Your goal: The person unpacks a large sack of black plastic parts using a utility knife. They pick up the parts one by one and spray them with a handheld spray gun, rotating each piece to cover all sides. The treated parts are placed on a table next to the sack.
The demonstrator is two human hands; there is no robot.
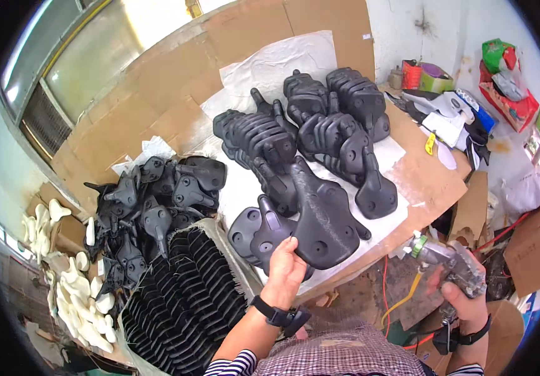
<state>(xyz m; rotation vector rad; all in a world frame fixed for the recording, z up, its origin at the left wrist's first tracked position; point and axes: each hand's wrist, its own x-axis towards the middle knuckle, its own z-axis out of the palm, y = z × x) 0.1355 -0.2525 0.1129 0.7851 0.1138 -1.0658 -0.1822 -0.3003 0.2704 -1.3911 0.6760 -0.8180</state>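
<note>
My left hand (pixel 287 271) grips the wide rear end of a black bicycle saddle (pixel 327 216), thumb on top, over the near edge of the table. A whitish streaked band runs along the saddle's upper face. Beside it, next to my fingers, lie other black saddles (pixel 263 235) of the same shape. To the right, my right hand (pixel 467 294) is wrapped round a grimy metal spray gun (pixel 448 258) with a green band near its front end. A yellow hose (pixel 406 301) hangs below the gun. The gun is apart from the saddle.
Stacked black saddles (pixel 257 138) stand on white sheeting over the cardboard-covered table (pixel 433 182). At left are a heap of loose black saddles (pixel 157 219), a sack of nested black pieces (pixel 188 301) and cream-coloured pieces (pixel 82 301). Red hoses (pixel 386 285) trail at right, near cardboard boxes (pixel 536 250).
</note>
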